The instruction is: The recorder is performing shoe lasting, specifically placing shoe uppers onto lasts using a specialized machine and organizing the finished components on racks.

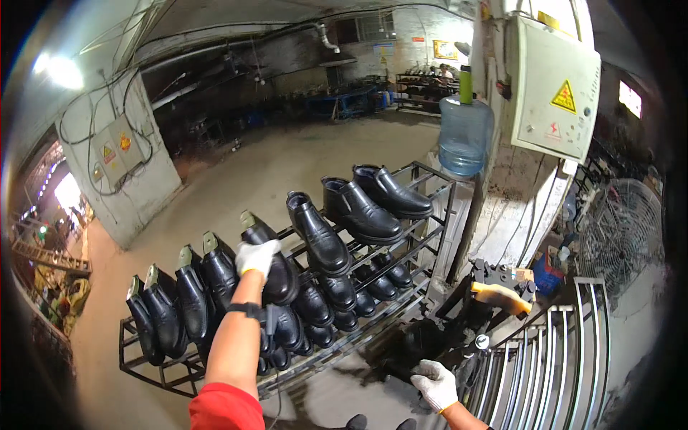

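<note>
Black shoes (337, 236) crowd the top tier of the metal rack (430, 215), leaving narrow gaps between pairs. Behind the rack the concrete floor (287, 165) lies open. Right of the rack, a water bottle (464, 135), pillar (516, 193) and railing (566, 351) block passage.

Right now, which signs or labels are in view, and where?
Yellow triangular warning sign: on the pale cabinet door, upper right.
Small red symbol: just below it.
Two yellow-orange stickers: on the grey wall boxes, left.
Yellow framed poster: far back wall.
</note>
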Demonstrator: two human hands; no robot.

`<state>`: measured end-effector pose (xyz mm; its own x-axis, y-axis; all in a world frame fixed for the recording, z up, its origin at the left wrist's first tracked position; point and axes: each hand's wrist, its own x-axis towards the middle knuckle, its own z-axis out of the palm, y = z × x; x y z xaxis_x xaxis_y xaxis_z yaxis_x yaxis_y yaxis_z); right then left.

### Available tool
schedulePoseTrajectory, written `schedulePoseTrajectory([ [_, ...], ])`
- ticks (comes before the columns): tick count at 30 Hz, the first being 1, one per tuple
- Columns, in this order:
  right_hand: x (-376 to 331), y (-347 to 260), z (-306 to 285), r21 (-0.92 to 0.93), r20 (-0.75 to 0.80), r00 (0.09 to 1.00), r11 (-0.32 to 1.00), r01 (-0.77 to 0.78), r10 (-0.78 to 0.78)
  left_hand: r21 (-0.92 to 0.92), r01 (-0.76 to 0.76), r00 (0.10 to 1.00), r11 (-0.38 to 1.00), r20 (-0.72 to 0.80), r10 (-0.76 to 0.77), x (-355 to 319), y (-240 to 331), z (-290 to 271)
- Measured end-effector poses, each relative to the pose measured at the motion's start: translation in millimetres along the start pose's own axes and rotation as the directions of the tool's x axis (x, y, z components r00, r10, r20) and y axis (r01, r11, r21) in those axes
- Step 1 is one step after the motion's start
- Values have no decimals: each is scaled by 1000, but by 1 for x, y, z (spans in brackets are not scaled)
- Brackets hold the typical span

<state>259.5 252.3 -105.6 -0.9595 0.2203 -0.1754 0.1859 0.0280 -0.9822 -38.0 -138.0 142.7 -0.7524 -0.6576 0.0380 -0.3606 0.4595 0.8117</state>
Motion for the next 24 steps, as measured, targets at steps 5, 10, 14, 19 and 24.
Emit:
schedulePoseTrajectory([
  [5,3,-46,17,269,220,976,961,-65,5,-844,408,702,348,534,472,-54,-53,-44],
  [10,0,-149,44,365,89,983,924,117,-160,-609,592,551,528,784,285,-236,-119,85],
  [14,-17,-149,-8,373,-305,937,927,-48,171,-394,543,255,741,919,302,-336,-165,125],
  [19,-58,-139,-78,182,-638,769,977,113,30,-758,-142,-54,637,648,760,-379,-156,141],
  [24,-35,-148,-120,10,-625,780,999,44,-28,-314,209,-162,926,923,349,-374,-152,162],
])
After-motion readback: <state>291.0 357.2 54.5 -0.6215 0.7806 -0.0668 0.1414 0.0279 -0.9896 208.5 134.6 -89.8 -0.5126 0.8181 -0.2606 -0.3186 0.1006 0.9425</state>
